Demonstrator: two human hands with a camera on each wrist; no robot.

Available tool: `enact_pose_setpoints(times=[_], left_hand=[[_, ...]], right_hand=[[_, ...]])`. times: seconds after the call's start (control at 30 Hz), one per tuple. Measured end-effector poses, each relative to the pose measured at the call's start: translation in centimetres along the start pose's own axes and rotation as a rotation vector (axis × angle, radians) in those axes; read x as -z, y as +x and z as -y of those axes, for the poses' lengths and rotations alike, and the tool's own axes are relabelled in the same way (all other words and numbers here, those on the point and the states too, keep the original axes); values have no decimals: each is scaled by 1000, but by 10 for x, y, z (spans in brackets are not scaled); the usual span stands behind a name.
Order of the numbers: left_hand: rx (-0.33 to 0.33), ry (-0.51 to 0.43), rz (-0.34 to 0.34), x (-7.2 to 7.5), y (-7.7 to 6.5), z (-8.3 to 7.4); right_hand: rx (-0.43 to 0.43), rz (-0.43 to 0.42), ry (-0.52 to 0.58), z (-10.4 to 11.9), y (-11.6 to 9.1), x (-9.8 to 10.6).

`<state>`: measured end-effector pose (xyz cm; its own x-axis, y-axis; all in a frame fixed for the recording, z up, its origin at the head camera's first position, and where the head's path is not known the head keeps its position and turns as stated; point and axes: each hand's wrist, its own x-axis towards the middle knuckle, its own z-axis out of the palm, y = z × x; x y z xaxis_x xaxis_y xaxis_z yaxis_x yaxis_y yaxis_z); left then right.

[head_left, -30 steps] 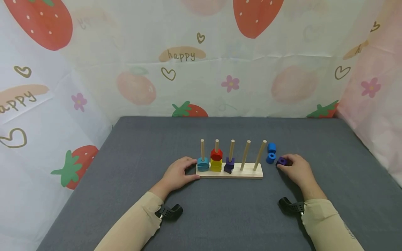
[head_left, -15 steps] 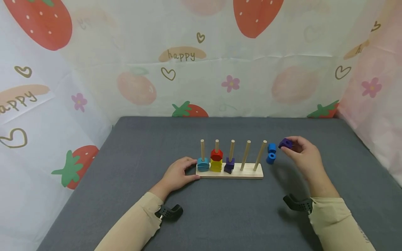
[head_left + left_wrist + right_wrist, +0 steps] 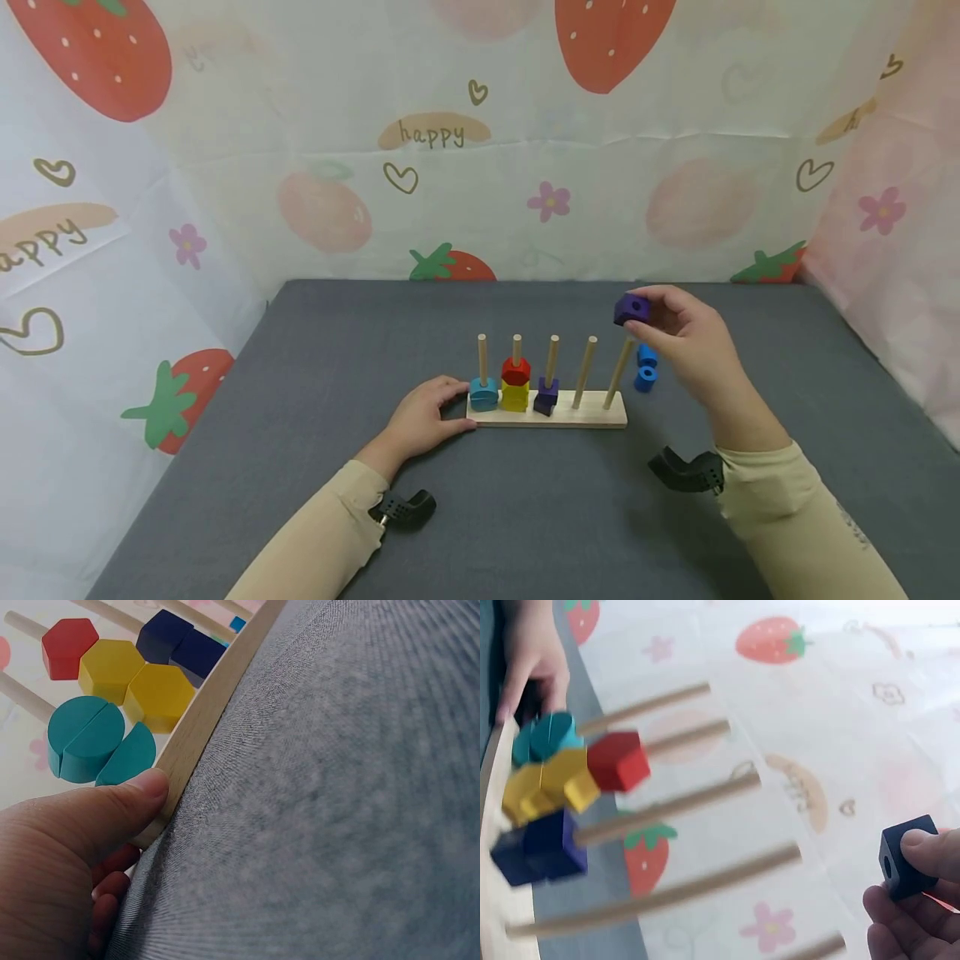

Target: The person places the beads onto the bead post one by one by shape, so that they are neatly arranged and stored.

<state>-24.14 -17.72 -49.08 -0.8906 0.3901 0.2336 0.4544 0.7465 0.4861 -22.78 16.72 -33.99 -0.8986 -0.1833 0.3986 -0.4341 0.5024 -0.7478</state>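
Note:
My left hand (image 3: 426, 422) grips the left end of a wooden peg board (image 3: 562, 419), thumb on its front edge. My right hand (image 3: 693, 346) pinches a dark purple block (image 3: 632, 309) with a hole through it, raised near the top of the rightmost peg. In the right wrist view that purple block (image 3: 904, 871) sits between thumb and fingers. Teal rounded pieces (image 3: 483, 396) are on the leftmost peg. The second peg carries yellow hexagonal blocks (image 3: 515, 397) under a red hexagonal block (image 3: 516, 369). Purple blocks (image 3: 546, 396) sit on the middle peg; the two right pegs are bare.
Two blue cylinders (image 3: 646, 379) lie on the grey cloth right of the board, one partly behind my right hand. A printed fabric backdrop (image 3: 450, 208) rises at the table's back edge. Black wrist devices (image 3: 405, 510) protrude from both sleeves.
My right hand has lifted the purple block off the cloth beside the blue cylinders and carried it up and left to above the board's right end. My left hand stays put.

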Motion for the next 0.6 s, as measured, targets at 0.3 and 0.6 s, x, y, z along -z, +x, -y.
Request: enact_pose_setpoints(times=[0.3, 0.6], left_hand=[[9, -6, -1, 0, 0, 0], [7, -4, 0, -1, 1, 0]], right_hand=[[51, 81, 58, 15, 6, -29], [-10, 158, 88, 17, 11, -53]])
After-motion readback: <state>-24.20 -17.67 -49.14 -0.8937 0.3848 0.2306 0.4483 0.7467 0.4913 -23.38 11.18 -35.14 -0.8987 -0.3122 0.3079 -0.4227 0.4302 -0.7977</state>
